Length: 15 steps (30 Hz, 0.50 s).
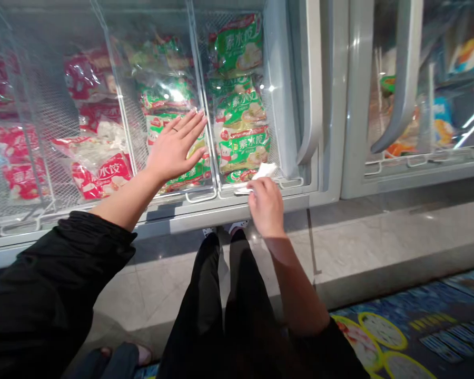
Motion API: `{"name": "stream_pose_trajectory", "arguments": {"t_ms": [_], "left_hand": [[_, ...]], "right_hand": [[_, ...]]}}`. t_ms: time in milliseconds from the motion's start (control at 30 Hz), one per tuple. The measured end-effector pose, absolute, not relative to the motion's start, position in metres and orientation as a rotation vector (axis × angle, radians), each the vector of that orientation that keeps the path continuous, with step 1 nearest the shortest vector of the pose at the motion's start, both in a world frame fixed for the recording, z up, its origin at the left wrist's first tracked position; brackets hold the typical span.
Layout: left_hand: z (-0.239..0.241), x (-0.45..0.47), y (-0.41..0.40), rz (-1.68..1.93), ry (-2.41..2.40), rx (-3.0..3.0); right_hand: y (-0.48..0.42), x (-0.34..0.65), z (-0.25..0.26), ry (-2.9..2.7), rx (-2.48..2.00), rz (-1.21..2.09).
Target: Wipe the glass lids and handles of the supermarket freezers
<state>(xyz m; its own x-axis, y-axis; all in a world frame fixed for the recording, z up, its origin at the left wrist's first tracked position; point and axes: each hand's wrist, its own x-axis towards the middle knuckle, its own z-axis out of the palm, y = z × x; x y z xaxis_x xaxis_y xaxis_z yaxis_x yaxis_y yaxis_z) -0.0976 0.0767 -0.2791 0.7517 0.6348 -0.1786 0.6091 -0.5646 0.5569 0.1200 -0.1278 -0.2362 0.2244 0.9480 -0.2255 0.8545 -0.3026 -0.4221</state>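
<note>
Pressing flat on the glass (pixel 280 79), left hand (pixel 174 150) is spread open, grasping nothing. Right hand (pixel 265 205) pinches one white cloth (pixel 263 172) against the glass's lower edge, just beside green bags (pixel 243 147). Two grey handles (pixel 310 105) counted.

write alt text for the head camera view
A person's left hand lies flat on the glass door of a freezer, while the right hand holds a white cloth at the glass's lower edge. Inside, green bags and red bags of frozen food sit in wire baskets.
</note>
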Motion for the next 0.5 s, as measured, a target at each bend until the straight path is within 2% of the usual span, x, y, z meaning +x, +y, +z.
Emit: {"name": "stream_pose_trajectory", "arguments": {"t_ms": [167, 400, 500], "left_hand": [[-0.281, -0.098, 0.076, 0.080, 0.942, 2.377], [-0.279, -0.085, 0.069, 0.234, 1.129, 2.321], [-0.277, -0.058, 0.056, 0.360, 1.305, 2.217]], "right_hand": [[-0.152, 0.238, -0.244, -1.477, -2.457, 0.392], [-0.137, 0.265, -0.236, -1.919, -2.255, 0.704], [-0.121, 0.281, -0.234, -1.874, -2.281, 0.586]]}}
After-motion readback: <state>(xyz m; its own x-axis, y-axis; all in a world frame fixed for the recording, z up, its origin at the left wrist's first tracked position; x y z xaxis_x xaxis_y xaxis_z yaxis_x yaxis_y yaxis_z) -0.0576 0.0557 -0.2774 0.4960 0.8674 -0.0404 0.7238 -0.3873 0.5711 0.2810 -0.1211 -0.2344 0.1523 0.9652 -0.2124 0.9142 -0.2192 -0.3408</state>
